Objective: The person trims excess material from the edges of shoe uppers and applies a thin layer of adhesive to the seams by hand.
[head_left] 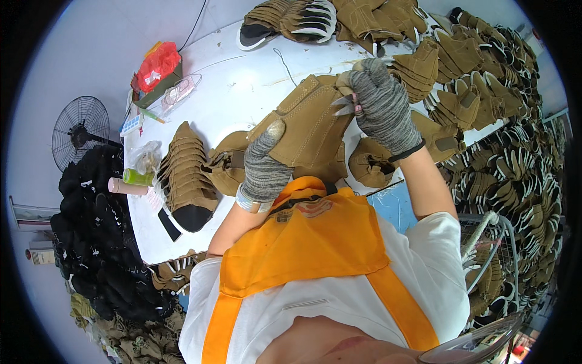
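Both hands wear grey knitted gloves. The left hand (267, 167) grips the near left edge of a brown upper (309, 121), its thumb lying on the face of the piece. The right hand (385, 103) is curled, its fingertips pinching the far right corner of the same upper; the silver blades (344, 106) of a small cutting tool poke out from under its fingers. The brown upper is tilted above the near side of the white bench (218, 79), between the 2 hands, with stitched seams on its visible face.

Just left of the left hand lies a loose upper (227, 164), and farther left a nested stack (185, 164) with a black front end. A black flat object (170, 225) sits just beside that stack, with 1 green cylinder (138, 177) and 1 pink cylinder (127, 186) near the left edge. At the far left, red plastic (159, 67) fills a box (160, 88). More brown pieces (285, 21) line the far edge. Large heaps (503, 176) stand to the right, and a fan (80, 130) stands left of the bench.
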{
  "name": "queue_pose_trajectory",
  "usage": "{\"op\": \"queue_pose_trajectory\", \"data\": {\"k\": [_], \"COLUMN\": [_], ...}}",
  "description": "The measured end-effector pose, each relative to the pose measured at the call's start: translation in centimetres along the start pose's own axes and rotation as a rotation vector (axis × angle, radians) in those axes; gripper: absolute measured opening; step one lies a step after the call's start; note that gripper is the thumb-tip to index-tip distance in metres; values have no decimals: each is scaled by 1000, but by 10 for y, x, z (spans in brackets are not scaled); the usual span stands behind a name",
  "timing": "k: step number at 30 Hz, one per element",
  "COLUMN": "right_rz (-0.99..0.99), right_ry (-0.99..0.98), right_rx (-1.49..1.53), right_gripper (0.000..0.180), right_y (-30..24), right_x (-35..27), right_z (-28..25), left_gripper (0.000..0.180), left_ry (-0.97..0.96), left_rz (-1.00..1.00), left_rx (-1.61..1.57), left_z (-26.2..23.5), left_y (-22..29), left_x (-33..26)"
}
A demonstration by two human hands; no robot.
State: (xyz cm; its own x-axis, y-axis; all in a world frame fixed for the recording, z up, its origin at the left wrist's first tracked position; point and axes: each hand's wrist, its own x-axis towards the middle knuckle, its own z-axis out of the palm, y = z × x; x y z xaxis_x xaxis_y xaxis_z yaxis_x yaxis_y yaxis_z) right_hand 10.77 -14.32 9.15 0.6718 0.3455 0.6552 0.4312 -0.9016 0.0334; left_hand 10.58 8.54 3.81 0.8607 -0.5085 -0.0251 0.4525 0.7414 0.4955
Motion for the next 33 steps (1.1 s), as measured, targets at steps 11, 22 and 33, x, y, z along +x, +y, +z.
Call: {"op": "queue_pose_trajectory", "data": {"k": [11,22,33], "right_rz": [676,660,810], "right_ry": [420,251,228], "right_rx": [932,1029,1339], "right_gripper": [36,31,21], "right_y": [-11,-39,-36], "right_x": [-28,-32,-34], "right_z": [-1,1,4], "left_gripper": [59,44,41], "left_ry": [11,-127,-274], "left_rz": [287,487,848], "left_rx": [754,1282,1949], "left_z": [-34,-11,-29], "left_y": [-8,-12,-13], "left_x": [-9,-12,-7]}}
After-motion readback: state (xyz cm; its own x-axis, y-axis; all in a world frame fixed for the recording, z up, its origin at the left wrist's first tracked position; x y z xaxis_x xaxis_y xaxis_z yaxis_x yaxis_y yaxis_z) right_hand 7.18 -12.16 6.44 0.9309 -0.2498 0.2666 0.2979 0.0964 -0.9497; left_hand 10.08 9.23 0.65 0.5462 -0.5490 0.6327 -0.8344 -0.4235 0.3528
